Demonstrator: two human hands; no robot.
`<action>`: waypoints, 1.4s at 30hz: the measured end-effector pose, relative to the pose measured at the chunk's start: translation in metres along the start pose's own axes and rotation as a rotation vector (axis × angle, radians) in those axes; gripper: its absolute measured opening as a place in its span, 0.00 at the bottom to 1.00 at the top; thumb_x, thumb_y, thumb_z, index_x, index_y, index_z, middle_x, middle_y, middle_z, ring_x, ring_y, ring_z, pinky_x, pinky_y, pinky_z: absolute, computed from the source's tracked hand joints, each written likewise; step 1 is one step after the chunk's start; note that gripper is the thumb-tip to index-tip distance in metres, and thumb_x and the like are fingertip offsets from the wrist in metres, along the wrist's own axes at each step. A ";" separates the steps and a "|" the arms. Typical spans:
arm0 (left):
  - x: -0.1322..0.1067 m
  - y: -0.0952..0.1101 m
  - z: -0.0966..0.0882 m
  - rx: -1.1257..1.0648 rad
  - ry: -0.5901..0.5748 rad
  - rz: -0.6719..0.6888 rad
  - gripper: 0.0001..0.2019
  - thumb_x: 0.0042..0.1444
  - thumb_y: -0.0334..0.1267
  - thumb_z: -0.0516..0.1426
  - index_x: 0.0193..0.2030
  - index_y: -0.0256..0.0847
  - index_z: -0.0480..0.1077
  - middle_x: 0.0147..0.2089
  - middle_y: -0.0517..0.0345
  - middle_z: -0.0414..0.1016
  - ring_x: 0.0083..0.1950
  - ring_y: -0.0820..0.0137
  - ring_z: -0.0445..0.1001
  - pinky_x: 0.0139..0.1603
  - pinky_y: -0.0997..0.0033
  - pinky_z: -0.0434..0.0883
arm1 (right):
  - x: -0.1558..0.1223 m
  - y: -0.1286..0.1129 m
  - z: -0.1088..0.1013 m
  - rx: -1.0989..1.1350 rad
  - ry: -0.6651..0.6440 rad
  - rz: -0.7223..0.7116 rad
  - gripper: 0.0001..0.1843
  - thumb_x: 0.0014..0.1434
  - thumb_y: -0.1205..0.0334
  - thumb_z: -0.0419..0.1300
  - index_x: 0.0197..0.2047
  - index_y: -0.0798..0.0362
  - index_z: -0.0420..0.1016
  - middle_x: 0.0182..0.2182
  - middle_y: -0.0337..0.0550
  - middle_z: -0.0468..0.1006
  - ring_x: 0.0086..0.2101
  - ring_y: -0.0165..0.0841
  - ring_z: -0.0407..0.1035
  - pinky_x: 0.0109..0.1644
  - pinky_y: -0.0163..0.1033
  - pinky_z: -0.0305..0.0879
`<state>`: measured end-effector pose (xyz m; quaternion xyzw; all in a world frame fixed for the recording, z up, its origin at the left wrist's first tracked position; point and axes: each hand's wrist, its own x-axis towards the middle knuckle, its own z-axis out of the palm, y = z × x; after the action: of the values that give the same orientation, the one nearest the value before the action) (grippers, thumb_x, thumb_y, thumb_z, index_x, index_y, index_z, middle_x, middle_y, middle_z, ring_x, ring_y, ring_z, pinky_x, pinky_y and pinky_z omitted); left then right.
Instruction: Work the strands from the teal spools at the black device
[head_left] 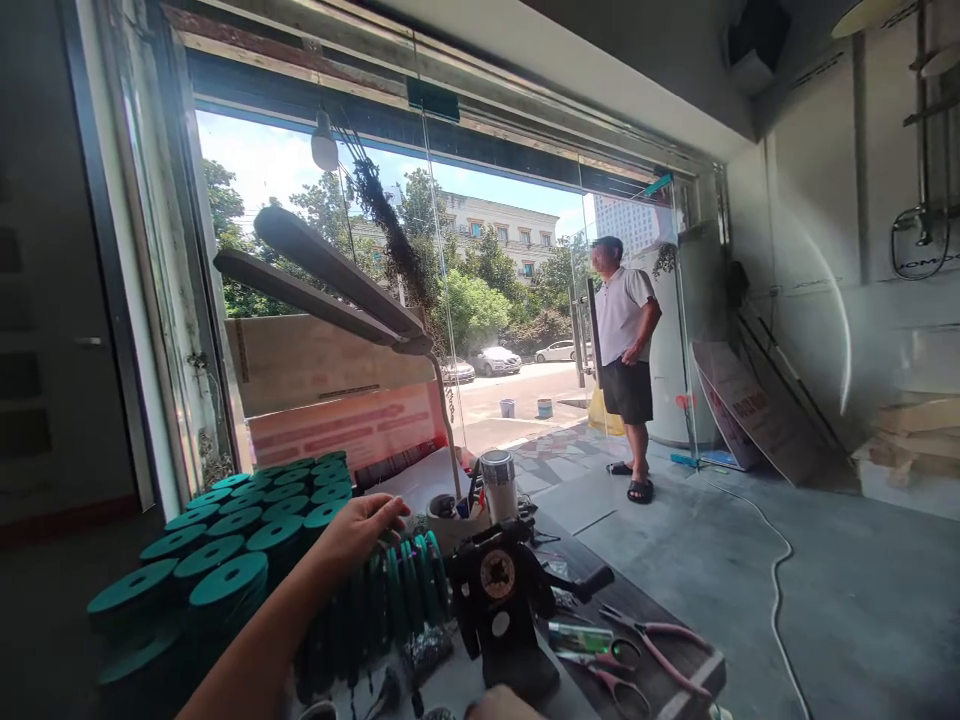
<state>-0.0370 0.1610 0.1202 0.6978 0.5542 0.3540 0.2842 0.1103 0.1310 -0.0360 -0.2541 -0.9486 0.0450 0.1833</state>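
My left hand (367, 525) hovers over a row of thin green discs or spools (412, 580) lined up on the left side of a black hand-cranked winder (499, 590). Its fingers are bent and drawn together; anything between them is too small to make out. Dark strands hang from the row of discs. The winder has a round dial on its front and a crank handle (592, 583) reaching to the right. Only the top of my right hand (506, 704) shows at the bottom edge, below the winder, its fingers out of sight.
Stacks of green spools (229, 580) stand left. Behind the winder are a silver-topped canister (497, 480), a pen holder (450, 515) and a two-armed lamp (337, 290). Pliers (667, 650), scissors (619, 670) and a green-labelled tube (581, 638) lie right. A person (622, 330) stands by the glass door.
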 end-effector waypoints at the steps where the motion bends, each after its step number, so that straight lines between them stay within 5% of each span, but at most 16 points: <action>1: -0.001 0.001 0.000 -0.027 0.010 -0.008 0.39 0.22 0.77 0.55 0.27 0.41 0.70 0.27 0.56 0.71 0.33 0.60 0.71 0.39 0.59 0.66 | -0.004 -0.002 -0.023 0.015 -0.049 0.020 0.21 0.38 0.74 0.67 0.09 0.55 0.58 0.07 0.31 0.55 0.13 0.24 0.48 0.15 0.32 0.44; 2: -0.003 0.002 0.000 -0.047 0.016 -0.007 0.38 0.22 0.76 0.57 0.27 0.41 0.71 0.28 0.55 0.72 0.34 0.60 0.71 0.41 0.59 0.66 | -0.008 -0.004 -0.048 0.162 -0.078 0.001 0.18 0.42 0.73 0.66 0.11 0.55 0.61 0.09 0.31 0.55 0.14 0.23 0.47 0.17 0.31 0.43; 5: -0.014 0.006 -0.001 -0.097 0.004 0.048 0.30 0.28 0.67 0.63 0.29 0.42 0.76 0.32 0.55 0.76 0.39 0.58 0.71 0.47 0.59 0.66 | -0.013 -0.006 -0.118 0.727 0.134 0.180 0.05 0.44 0.72 0.63 0.20 0.57 0.74 0.15 0.30 0.64 0.18 0.22 0.56 0.22 0.28 0.51; 8: -0.029 0.008 -0.002 -0.117 -0.076 0.168 0.16 0.40 0.54 0.65 0.30 0.45 0.77 0.38 0.56 0.79 0.46 0.57 0.73 0.52 0.62 0.66 | 0.003 0.003 -0.149 0.985 0.335 0.243 0.04 0.47 0.67 0.61 0.24 0.58 0.77 0.15 0.31 0.65 0.19 0.23 0.56 0.23 0.31 0.50; 12: -0.039 0.006 -0.004 -0.039 -0.101 0.258 0.11 0.44 0.48 0.65 0.33 0.47 0.79 0.43 0.56 0.80 0.52 0.54 0.73 0.56 0.62 0.64 | 0.032 0.009 -0.136 0.972 0.579 0.123 0.05 0.48 0.65 0.64 0.28 0.58 0.82 0.23 0.37 0.72 0.26 0.27 0.63 0.31 0.34 0.56; 16: -0.036 0.003 -0.003 -0.079 -0.051 0.255 0.14 0.42 0.51 0.65 0.31 0.45 0.79 0.37 0.54 0.81 0.45 0.55 0.73 0.50 0.60 0.65 | 0.041 0.003 -0.121 0.829 0.657 0.092 0.06 0.47 0.70 0.66 0.30 0.53 0.84 0.25 0.37 0.69 0.28 0.27 0.61 0.32 0.34 0.54; 30: -0.034 0.008 -0.001 -0.297 -0.052 0.239 0.16 0.34 0.53 0.69 0.17 0.44 0.75 0.27 0.59 0.76 0.36 0.64 0.69 0.42 0.67 0.65 | 0.047 0.004 -0.121 0.796 0.659 0.069 0.04 0.49 0.69 0.65 0.29 0.55 0.83 0.25 0.38 0.73 0.28 0.28 0.63 0.33 0.36 0.56; 36: -0.027 0.002 -0.001 -0.086 -0.044 0.220 0.13 0.40 0.49 0.65 0.29 0.41 0.78 0.33 0.54 0.80 0.40 0.58 0.73 0.45 0.62 0.66 | 0.033 0.002 -0.129 0.956 0.630 0.123 0.03 0.49 0.71 0.65 0.28 0.57 0.81 0.25 0.37 0.74 0.30 0.29 0.67 0.35 0.35 0.58; 42: -0.010 -0.007 0.001 0.113 -0.144 0.176 0.20 0.41 0.52 0.61 0.35 0.37 0.76 0.37 0.50 0.80 0.41 0.55 0.75 0.44 0.58 0.69 | 0.013 -0.018 -0.109 0.750 0.497 0.006 0.06 0.48 0.75 0.65 0.27 0.56 0.81 0.27 0.37 0.72 0.31 0.29 0.66 0.39 0.36 0.60</action>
<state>-0.0417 0.1525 0.1126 0.7823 0.4880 0.2946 0.2512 0.1317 0.1213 0.0724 -0.1762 -0.7932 0.3238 0.4847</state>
